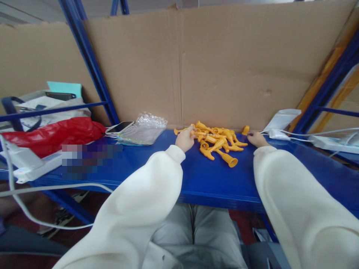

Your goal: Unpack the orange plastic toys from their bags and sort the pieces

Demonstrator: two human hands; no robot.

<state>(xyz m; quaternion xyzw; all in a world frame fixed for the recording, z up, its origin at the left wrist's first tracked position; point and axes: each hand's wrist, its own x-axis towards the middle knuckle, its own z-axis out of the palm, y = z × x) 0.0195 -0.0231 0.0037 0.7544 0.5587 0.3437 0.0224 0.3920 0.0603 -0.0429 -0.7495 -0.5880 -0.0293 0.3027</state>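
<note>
A loose pile of yellow plastic toy hammers lies on the blue tabletop, some crossing over others, with flared hollow handle ends. At the pile's left edge is my left hand, its fingers closed around part of a yellow toy hammer. To the right of the pile, my right hand rests low near the table with curled fingers. A small yellow piece shows at its fingertips; the rest of that piece is hidden. One hammer points its flared end toward me at the front.
Left of the pile lie clear plastic bags and a phone. A red bag and a white power strip sit farther left. Cables and a white adapter are at right. Cardboard walls the back between blue posts.
</note>
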